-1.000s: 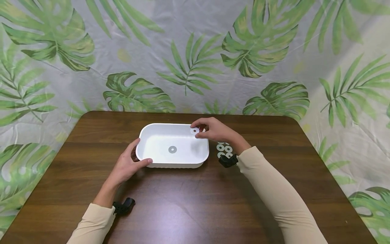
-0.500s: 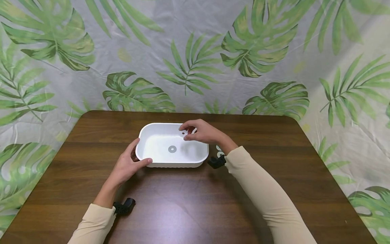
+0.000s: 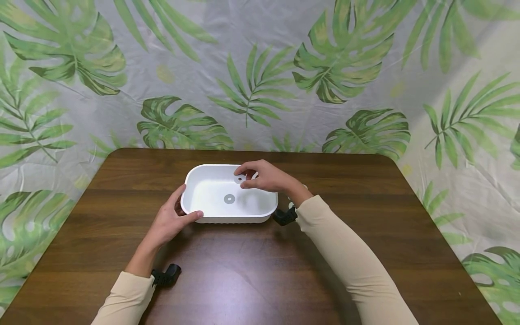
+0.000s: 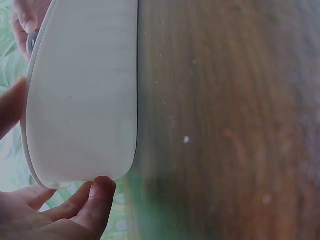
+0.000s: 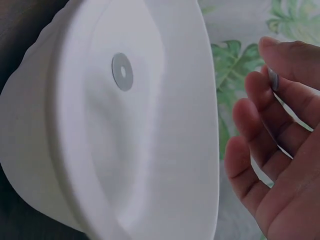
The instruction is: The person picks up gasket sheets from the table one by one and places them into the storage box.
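Note:
A white rectangular plastic tub [image 3: 203,194] stands on the table in the head view. My left hand [image 3: 165,220] grips its left end, thumb on the front rim and fingers against the side. Over the tub's right half, my right hand [image 3: 269,176] pinches a flat metal washer [image 3: 236,179] between thumb and fingertips. The right wrist view catches that washer [image 5: 273,79] edge-on, above the rim. Another grey washer [image 5: 116,70] lies flat on the tub's floor. The left wrist view has the tub's outer wall [image 4: 82,100] with fingers at its corner.
To the right of the tub, washers [image 3: 291,206] lie on the brown wooden table [image 3: 243,271], mostly covered by my right wrist. A black wrist camera [image 3: 166,275] sits on the left wrist. Behind the table hangs a leaf-patterned cloth [image 3: 260,90].
My right hand has moved left over the tub with the pinched washer, slowing in the last half second. The left hand and the tub have stayed in place.

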